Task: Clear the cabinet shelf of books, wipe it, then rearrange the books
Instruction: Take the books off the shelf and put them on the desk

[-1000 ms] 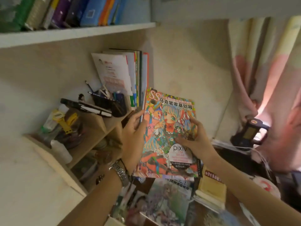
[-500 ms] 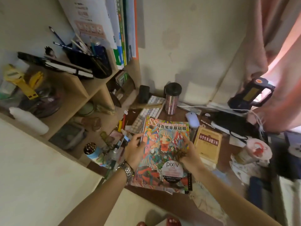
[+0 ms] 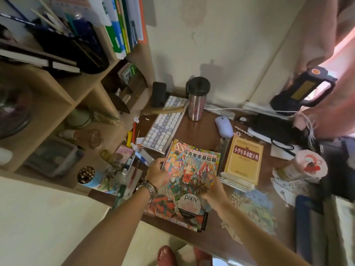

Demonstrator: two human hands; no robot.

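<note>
Illustrated book [image 3: 194, 169], gripped by both hands, now lies on the desk [image 3: 215, 239].

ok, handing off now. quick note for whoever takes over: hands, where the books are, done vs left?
Left hand: grips the left edge of the colourful art book.
Right hand: fingers curled on its right edge.
The book lies on the desk, beside the yellow dictionary.
Done: at least this book is off the shelf.
Left: the upright books are not yet cleared from the cabinet shelf; then wiping and rearranging.
</note>
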